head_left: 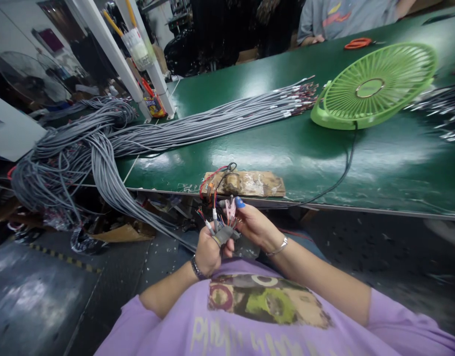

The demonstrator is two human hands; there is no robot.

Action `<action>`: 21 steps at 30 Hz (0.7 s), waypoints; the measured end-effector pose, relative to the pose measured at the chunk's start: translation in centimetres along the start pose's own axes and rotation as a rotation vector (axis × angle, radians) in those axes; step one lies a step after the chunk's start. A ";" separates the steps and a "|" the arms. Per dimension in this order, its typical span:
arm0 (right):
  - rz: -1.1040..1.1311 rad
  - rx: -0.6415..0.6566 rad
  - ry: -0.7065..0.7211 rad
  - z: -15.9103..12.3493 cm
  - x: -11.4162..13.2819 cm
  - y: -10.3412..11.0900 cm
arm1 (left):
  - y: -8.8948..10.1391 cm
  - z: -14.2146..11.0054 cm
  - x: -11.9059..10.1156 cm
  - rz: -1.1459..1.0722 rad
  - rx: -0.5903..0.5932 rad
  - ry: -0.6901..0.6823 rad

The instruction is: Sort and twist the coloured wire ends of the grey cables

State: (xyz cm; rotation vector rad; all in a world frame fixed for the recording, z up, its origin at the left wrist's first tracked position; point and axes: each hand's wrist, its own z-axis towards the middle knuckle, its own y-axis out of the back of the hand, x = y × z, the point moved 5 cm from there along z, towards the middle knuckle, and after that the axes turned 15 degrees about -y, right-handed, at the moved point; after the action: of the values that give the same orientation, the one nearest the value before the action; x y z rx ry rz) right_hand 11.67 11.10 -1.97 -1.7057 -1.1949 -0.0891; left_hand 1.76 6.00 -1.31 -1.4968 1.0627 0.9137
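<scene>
My left hand [208, 251] is closed around grey cables [209, 227] in front of my chest, just below the table's front edge. A grey cover or wrap [223, 236] shows at its thumb. Thin coloured wires [200, 212] stick out of the cable ends. My right hand [257, 228] is closed beside it, with a blue covering on the thumb tip. A pinkish clip-like piece [230, 210] stands right by that thumb. The right fingertips are partly hidden, so their exact hold is unclear. Just beyond is a worn wooden block [245, 183] with red and black leads.
Long grey cables [197, 118] lie across the green table [220, 155], bundled in a heap [67, 143] at left and hanging over the edge. A green fan [371, 89] and orange-handled scissors [357, 43] are at right. Another person [346, 20] stands across the table.
</scene>
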 end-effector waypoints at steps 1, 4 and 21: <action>0.000 -0.006 0.000 0.0 0.0 0.0 | 0.0 0.0 0.0 0.003 -0.007 0.011; -0.007 -0.011 0.009 0.1 0.0 0.0 | -0.1 0.0 0.0 0.007 -0.016 0.033; -0.097 0.028 0.038 0.0 0.1 -0.4 | -0.1 -0.1 -0.2 0.066 0.028 -0.022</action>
State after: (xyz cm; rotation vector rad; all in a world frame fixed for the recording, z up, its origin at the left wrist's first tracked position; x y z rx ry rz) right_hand 11.38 11.17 -1.69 -1.6143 -1.2453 -0.1624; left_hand 1.82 5.94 -1.02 -1.4327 1.1101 0.9554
